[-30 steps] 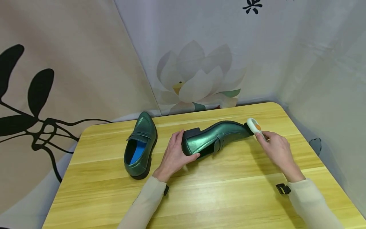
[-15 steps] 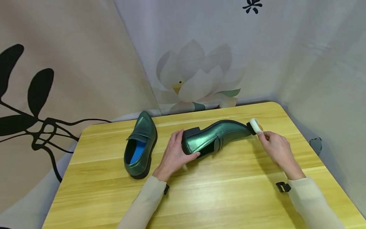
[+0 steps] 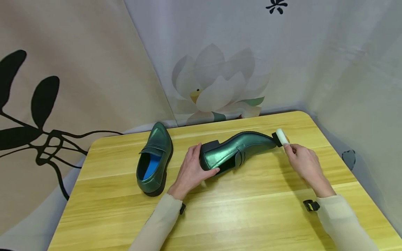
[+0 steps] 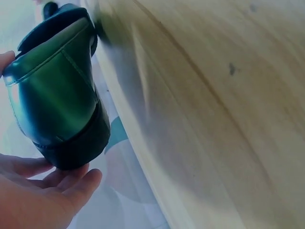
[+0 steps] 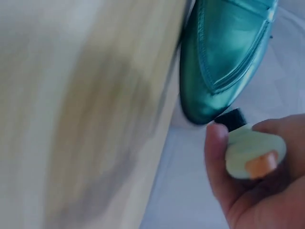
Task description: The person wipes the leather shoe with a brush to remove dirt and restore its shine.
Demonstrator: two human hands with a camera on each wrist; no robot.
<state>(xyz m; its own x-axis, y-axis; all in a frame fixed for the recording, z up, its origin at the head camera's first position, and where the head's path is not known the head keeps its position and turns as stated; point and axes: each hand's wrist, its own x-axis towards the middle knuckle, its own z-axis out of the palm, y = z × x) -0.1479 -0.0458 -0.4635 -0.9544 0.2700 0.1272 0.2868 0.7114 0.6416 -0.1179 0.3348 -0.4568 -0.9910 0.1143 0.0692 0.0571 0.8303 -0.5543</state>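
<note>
My left hand [image 3: 192, 169] grips the heel end of a shiny green loafer [image 3: 224, 152], thumb at its opening and fingers round the heel. The loafer lies on its side, toe pointing right. In the left wrist view the back of the loafer [image 4: 59, 95] shows, with fingertips under the black heel. My right hand [image 3: 304, 163] pinches a small white brush [image 3: 282, 136] with black bristles, which are right at the toe tip. An orange patch on the brush [image 5: 255, 150] shows in the right wrist view, beside the toe of the loafer [image 5: 228, 57].
A second green loafer [image 3: 155, 160] with a blue insole stands upright on the wooden table [image 3: 238, 216], left of my left hand. Behind the table hangs a pale curtain [image 3: 220, 69] with a printed lotus flower.
The brush has shifted slightly right along the toe and turned, so its orange patch is now mostly hidden in the head view. My left hand and the loafer stay nearly still.
</note>
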